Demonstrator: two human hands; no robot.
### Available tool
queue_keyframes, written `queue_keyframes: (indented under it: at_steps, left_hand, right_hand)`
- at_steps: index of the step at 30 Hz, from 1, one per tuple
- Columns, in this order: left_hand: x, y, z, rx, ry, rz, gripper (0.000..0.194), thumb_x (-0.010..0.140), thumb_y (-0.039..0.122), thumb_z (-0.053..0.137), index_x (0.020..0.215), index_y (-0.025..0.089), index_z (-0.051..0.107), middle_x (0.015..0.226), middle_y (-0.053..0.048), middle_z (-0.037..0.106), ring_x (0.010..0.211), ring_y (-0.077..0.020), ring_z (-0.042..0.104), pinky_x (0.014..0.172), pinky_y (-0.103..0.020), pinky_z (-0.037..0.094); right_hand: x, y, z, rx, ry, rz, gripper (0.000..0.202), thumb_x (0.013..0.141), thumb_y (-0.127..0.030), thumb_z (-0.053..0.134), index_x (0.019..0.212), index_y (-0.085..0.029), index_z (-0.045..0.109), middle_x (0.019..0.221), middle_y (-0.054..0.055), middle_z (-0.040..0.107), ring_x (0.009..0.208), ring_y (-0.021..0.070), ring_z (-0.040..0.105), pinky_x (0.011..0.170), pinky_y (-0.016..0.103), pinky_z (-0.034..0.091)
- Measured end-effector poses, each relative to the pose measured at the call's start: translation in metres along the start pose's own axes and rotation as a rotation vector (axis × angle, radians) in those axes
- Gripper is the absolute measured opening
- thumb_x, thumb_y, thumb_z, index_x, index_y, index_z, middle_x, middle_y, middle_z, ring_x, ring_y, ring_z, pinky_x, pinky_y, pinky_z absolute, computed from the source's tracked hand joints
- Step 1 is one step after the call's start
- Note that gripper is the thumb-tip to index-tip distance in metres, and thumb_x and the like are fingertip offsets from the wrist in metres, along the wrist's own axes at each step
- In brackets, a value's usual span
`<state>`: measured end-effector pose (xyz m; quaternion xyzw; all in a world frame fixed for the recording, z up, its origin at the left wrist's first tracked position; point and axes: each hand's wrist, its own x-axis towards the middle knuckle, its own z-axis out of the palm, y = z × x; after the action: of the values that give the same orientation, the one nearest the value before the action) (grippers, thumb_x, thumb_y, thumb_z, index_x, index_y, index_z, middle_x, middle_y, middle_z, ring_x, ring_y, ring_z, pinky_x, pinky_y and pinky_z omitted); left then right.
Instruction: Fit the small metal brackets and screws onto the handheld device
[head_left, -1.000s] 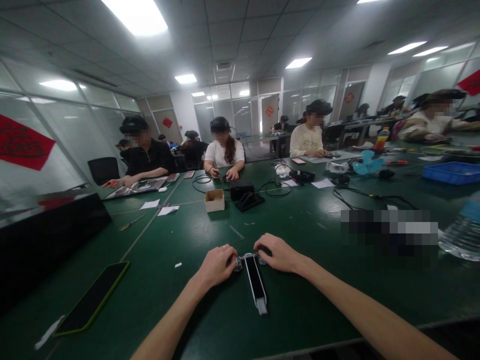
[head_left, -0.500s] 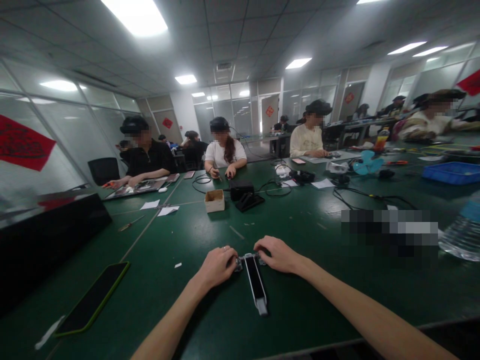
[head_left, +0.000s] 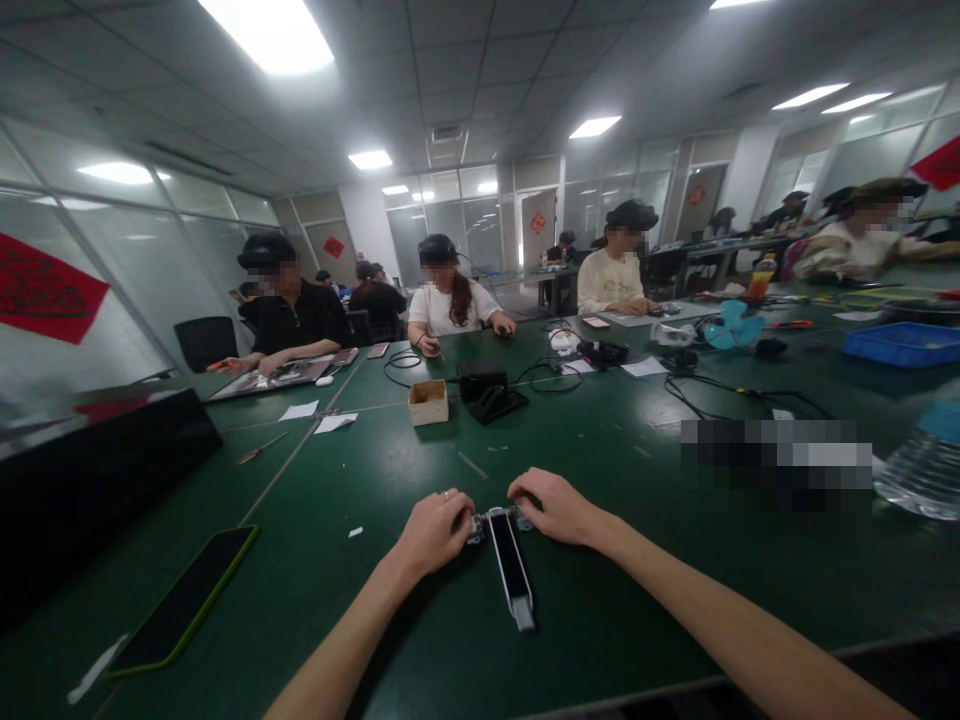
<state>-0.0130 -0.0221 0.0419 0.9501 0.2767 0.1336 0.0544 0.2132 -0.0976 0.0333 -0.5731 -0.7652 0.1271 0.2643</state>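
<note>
A narrow device with a black face and a white frame (head_left: 511,562) lies on the green table (head_left: 600,620), its light grey end towards me. Small clear and metallic parts stick out on both sides of its far end. My left hand (head_left: 439,530), with a ring on one finger, is curled round the left part (head_left: 475,529). On the other side, the bent fingers of my right hand (head_left: 555,505) close on the right part (head_left: 523,519). The fingertips partly hide both parts.
A green-edged phone (head_left: 187,600) lies at left, near a black panel (head_left: 97,490). Further off are a small open box (head_left: 428,403), a black stand (head_left: 495,395), cables, a blue tray (head_left: 900,345) and a large bottle (head_left: 926,465). Several people sit across the table.
My hands and the device have hardly moved. Across the table, the person in white has moved one hand outwards, away from the other.
</note>
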Motion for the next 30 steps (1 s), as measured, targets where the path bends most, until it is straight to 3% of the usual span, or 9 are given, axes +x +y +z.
queue_keyframes:
  at_steps: [4,14,21,24,26,30]
  left_hand:
    - [0.0,0.0,0.001,0.026,-0.049,-0.012,0.017,0.087,0.018,0.043,0.086,0.018,0.059,0.082,-0.003,0.063,0.072,-0.0148,0.057,0.069,-0.025,0.041]
    - [0.0,0.001,0.0,0.0,-0.031,0.004,0.018,0.087,0.018,0.042,0.086,0.018,0.06,0.082,-0.003,0.063,0.073,-0.0147,0.057,0.07,-0.025,0.041]
    - [-0.002,0.002,-0.001,-0.023,0.03,0.049,0.018,0.086,0.017,0.041,0.087,0.018,0.059,0.083,-0.003,0.063,0.072,-0.0144,0.056,0.068,-0.026,0.041]
    - [-0.002,0.001,0.001,-0.027,0.072,0.038,0.018,0.086,0.017,0.041,0.085,0.018,0.059,0.082,-0.004,0.063,0.072,-0.0142,0.056,0.068,-0.026,0.042]
    - [-0.002,0.0,0.002,-0.033,0.108,0.026,0.019,0.086,0.017,0.04,0.085,0.018,0.059,0.082,-0.004,0.063,0.072,-0.0142,0.056,0.069,-0.026,0.042]
    - [-0.002,-0.008,0.006,-0.049,0.172,-0.025,0.019,0.086,0.019,0.04,0.087,0.018,0.059,0.082,-0.004,0.063,0.073,-0.0145,0.057,0.07,-0.026,0.044]
  right_hand:
    - [0.0,-0.002,-0.001,-0.019,-0.035,0.007,0.02,0.086,-0.016,0.045,0.096,-0.017,0.063,0.093,0.005,0.063,0.083,0.0164,0.057,0.077,0.032,0.047]
    - [0.001,0.003,0.004,-0.01,-0.018,0.003,0.021,0.086,-0.015,0.045,0.095,-0.017,0.063,0.092,0.005,0.063,0.084,0.0166,0.056,0.077,0.032,0.046]
    - [-0.001,-0.017,-0.003,-0.037,0.108,-0.088,0.02,0.087,-0.015,0.043,0.096,-0.015,0.061,0.089,0.006,0.063,0.081,0.0163,0.055,0.075,0.03,0.046]
    - [-0.006,-0.038,0.004,-0.062,0.006,-0.202,0.017,0.086,-0.022,0.049,0.094,-0.017,0.063,0.081,0.004,0.061,0.071,0.0141,0.053,0.07,0.028,0.044]
    - [-0.009,-0.051,0.011,-0.093,-0.082,-0.276,0.017,0.084,-0.03,0.053,0.089,-0.018,0.065,0.084,0.005,0.061,0.075,0.0151,0.053,0.07,0.028,0.042]
    - [-0.009,-0.059,0.014,-0.098,-0.157,-0.152,0.019,0.079,-0.036,0.059,0.078,-0.019,0.067,0.09,0.005,0.057,0.081,0.0168,0.052,0.066,0.027,0.042]
